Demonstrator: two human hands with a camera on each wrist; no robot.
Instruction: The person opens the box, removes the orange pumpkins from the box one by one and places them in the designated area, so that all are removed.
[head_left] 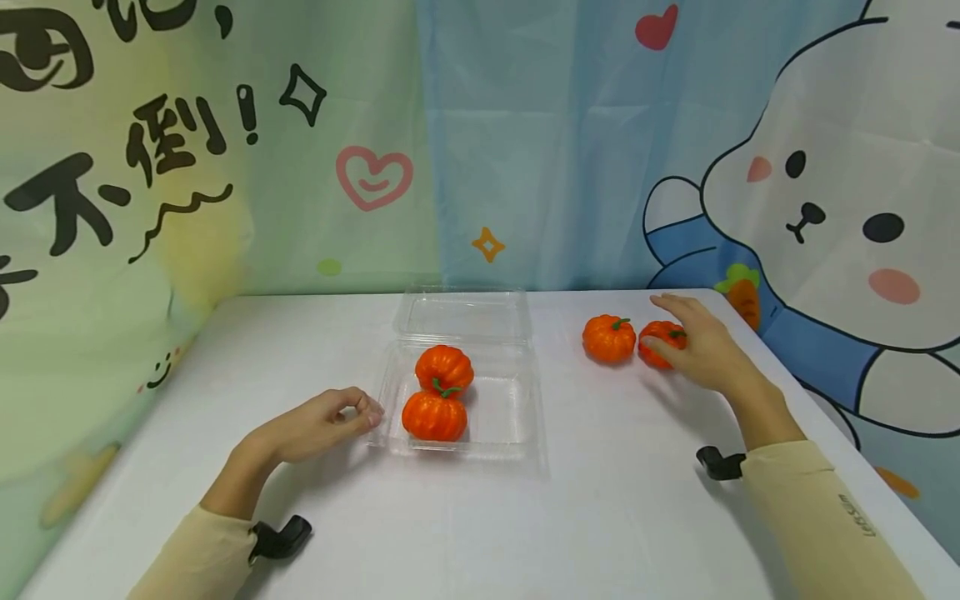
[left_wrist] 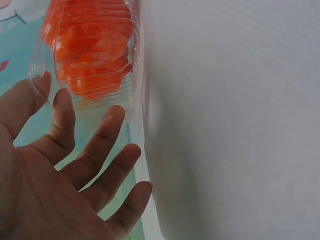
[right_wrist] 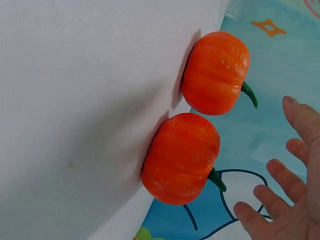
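Observation:
A clear plastic clamshell box lies with its lid folded back, and two small orange pumpkins sit in its left half, one behind the other. At the left rim my left hand pinches the box's edge between thumb and index finger; the other fingers spread loosely in the left wrist view. Two more pumpkins stand on the table to the right, one on the left and one redder. Over the redder one reaches my right hand, fingers extended and apart from it in the right wrist view.
The white table ends at a back edge just behind the lid. A printed curtain with a cartoon bear hangs behind it. Black wrist cameras stick out from both sleeves.

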